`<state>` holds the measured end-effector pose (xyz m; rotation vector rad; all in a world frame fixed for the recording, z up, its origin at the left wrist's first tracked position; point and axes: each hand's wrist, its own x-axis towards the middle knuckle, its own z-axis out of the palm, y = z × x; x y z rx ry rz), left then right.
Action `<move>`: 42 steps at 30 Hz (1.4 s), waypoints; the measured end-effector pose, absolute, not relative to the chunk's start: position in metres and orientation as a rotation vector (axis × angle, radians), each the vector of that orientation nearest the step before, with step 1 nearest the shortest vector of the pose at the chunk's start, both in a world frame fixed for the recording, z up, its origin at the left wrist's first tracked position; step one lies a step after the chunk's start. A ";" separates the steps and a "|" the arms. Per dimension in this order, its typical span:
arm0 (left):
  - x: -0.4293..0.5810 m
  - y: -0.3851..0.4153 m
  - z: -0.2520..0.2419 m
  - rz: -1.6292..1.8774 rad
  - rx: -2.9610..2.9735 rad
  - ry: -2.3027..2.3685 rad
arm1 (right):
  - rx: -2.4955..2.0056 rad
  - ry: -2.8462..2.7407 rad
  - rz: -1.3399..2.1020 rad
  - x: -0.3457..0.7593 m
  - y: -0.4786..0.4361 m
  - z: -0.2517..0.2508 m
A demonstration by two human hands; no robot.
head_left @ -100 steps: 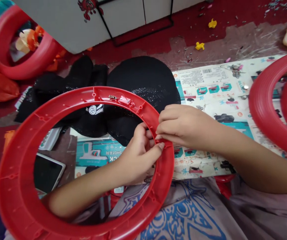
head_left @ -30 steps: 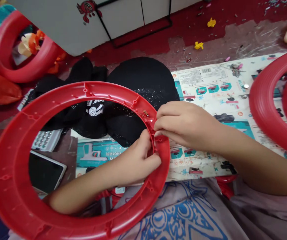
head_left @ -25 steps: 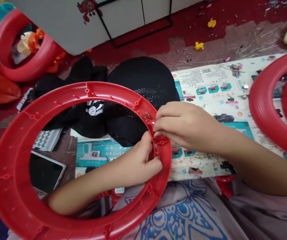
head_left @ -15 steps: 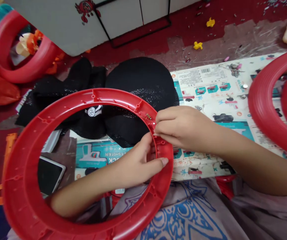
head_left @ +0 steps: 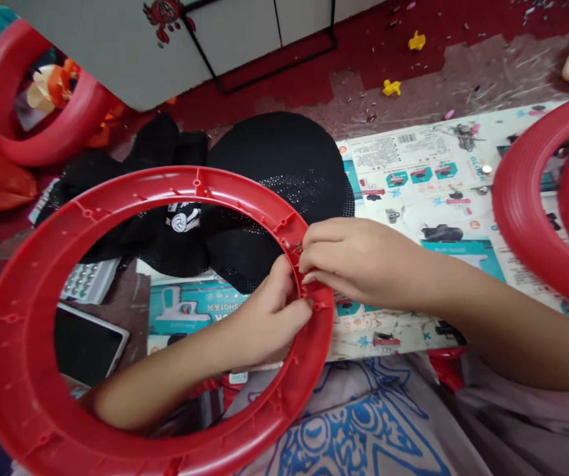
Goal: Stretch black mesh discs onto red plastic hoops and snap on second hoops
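Observation:
A large red plastic ring (head_left: 9,317) is tilted over my lap, its hollow, ribbed side with small screw posts facing up. My left hand (head_left: 274,314) reaches up through its opening and grips the right side, thumb on the inner rim. Close by, my right hand (head_left: 348,261) has its fingertips pinched together inside the ring's channel. What they hold is hidden. A tiny brass-coloured piece (head_left: 298,248) shows in the channel beside those fingertips.
Printed cardboard (head_left: 388,158) lies under the work, with a black mesh cap (head_left: 279,152) on it. A phone (head_left: 88,344) and a calculator (head_left: 90,281) sit left. More red rings (head_left: 517,192) stand right. Yellow bits (head_left: 392,88) lie on the floor near a white cabinet (head_left: 115,53).
The red ring has shifted left and tipped slightly. My left thumb has slid toward the inner rim, and my right fingertips have moved a little left and down with the ring.

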<state>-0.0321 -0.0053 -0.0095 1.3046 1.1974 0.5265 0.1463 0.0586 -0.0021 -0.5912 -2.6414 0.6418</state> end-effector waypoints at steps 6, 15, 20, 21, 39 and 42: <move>-0.033 -0.006 -0.007 0.476 1.304 1.174 | -0.533 -2.611 0.582 0.148 0.059 -0.002; -0.033 -0.009 -0.008 0.414 1.325 1.171 | -0.524 -2.643 0.497 0.150 0.058 -0.001; -0.034 -0.006 -0.009 0.583 1.168 1.217 | -0.495 -2.659 0.211 0.153 0.058 0.000; -0.035 -0.004 -0.009 0.633 1.126 1.232 | -0.490 -2.666 0.178 0.153 0.057 0.001; -0.053 0.022 -0.004 0.487 0.875 0.796 | -0.371 -2.617 0.167 0.145 0.038 0.006; -0.051 0.016 -0.004 0.414 0.816 0.763 | -0.433 -2.580 0.196 0.147 0.040 0.008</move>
